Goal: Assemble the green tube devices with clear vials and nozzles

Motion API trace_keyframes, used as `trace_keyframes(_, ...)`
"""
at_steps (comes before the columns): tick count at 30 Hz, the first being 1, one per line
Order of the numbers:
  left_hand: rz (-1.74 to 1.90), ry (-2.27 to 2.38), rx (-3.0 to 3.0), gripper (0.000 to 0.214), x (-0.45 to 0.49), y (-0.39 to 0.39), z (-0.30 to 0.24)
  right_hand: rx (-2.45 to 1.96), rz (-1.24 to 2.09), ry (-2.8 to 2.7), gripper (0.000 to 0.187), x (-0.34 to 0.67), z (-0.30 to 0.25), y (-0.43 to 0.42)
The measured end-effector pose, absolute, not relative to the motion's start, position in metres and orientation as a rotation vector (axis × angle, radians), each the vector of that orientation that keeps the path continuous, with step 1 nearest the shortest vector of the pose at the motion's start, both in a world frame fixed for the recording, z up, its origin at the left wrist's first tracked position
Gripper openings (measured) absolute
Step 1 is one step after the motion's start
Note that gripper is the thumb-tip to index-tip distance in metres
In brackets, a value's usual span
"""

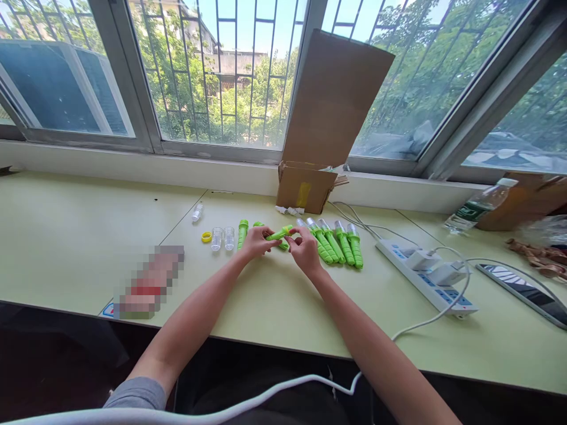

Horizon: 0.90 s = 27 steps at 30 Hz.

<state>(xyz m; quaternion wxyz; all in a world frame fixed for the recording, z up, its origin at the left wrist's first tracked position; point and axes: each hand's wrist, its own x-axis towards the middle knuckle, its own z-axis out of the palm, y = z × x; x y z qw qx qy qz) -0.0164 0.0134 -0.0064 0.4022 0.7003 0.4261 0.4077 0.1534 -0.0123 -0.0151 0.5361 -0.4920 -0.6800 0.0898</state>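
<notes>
Near the middle of the table, my left hand (256,243) grips a green ribbed handle (278,234), which lies slanted between both hands. My right hand (305,248) is closed at its far end, thumb and forefinger pinching near a yellowish ring; its fingertips partly hide that end. Another green handle (243,232) lies left of my left hand, and more green pieces lie partly hidden behind my hands. Two clear ribbed plastic cups (217,238) and a yellow ring (206,236) lie further left. Several green handles with clear tops (344,243) lie in a row beside my right hand.
An open cardboard box (305,188) stands by the window, small white pieces (290,210) before it. Another clear piece (197,212) lies back left. A power strip (425,277) with cables, a phone (525,292) and a bottle (481,206) are at right. A blurred patch covers something left.
</notes>
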Motion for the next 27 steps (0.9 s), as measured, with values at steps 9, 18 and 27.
trace_keyframes(9,0.958,1.021,1.632,0.042,-0.019,0.011,-0.002,-1.176,0.218,-1.634,0.028,0.153,-0.013,-0.014)
trace_keyframes(18,0.914,0.931,1.598,0.043,-0.022,0.006,0.004,-1.151,0.209,-1.643,0.027,0.154,-0.012,-0.016)
trace_keyframes(27,1.034,1.330,2.197,0.029,-0.010,0.005,-0.005,-1.173,0.147,-1.642,0.029,0.159,-0.014,-0.015)
